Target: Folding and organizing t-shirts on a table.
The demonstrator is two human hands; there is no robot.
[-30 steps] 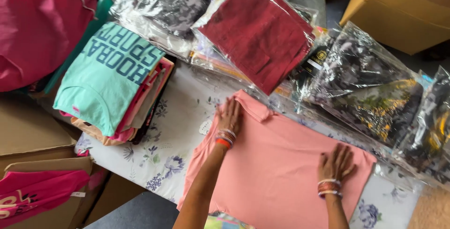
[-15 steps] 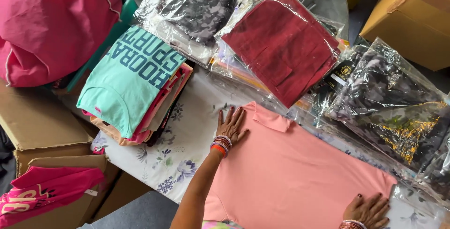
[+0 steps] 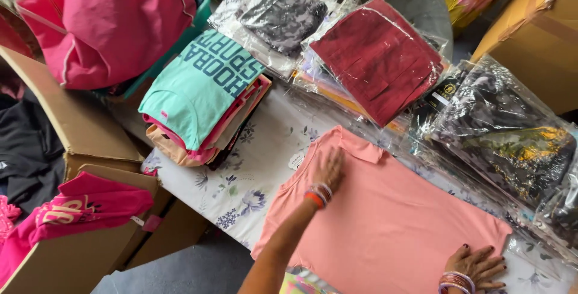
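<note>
A counter [image 3: 259,161] with a white flowered cloth carries everything. The largest thing on it is a salmon-pink shirt [image 3: 391,222], spread flat with its collar toward the far side and its lower edge toward the person. Left of the counter stand brown cardboard boxes [image 3: 78,131], one holding a bright pink garment [image 3: 78,210]. At the far left a big magenta bundle [image 3: 114,23] sits in a teal basket [image 3: 198,20]. Beside it, on the counter's left end, rises a stack of folded shirts [image 3: 198,107] with a mint-green one on top. Behind the pink shirt lie clear plastic bags of clothes: a dark red one [image 3: 379,59], a grey patterned one [image 3: 283,11], and dark printed ones [image 3: 512,131] along the right edge.

The left hand [image 3: 330,170] lies flat and open on the shirt just below the collar, palm down, gripping nothing; bangles [image 3: 317,194] circle its wrist. The right hand [image 3: 475,264] presses down, fingers spread, on the shirt's near right corner, also holding nothing, with pink bangles [image 3: 456,283] at its wrist.
</note>
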